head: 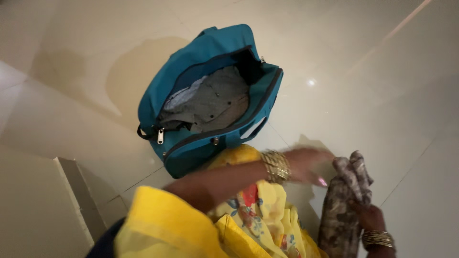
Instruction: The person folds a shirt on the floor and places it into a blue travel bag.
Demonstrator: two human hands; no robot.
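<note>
the pale tiled floor (363,71) fills most of the frame, its grout lines running diagonally, with one low step edge (76,196) at the lower left. one teal duffel bag (210,52) lies on the floor in the upper middle, its top zipper undone and its mouth gaping; inside shows one grey folded garment (215,102) with small studs, and one silver zipper pull (160,136) hangs at the bag's left end. one yellow flowered cloth (258,215), the person's own clothing, spreads along the bottom middle, just below the bag.

one brown patterned cloth (342,215), rolled into a long bundle, stands at the lower right, apart from the bag and to its right. two hands are in view. the left hand (308,165) reaches across from the lower left, blurred, its fingers stretched fairly flat and its tips at or beside the top of the bundle; whether they grasp it cannot be told. the right hand (366,212) wraps its fingers around the bundle from the right side. two sets of gold bangles show, one on the left wrist (276,166), one on the right wrist (377,238).
</note>
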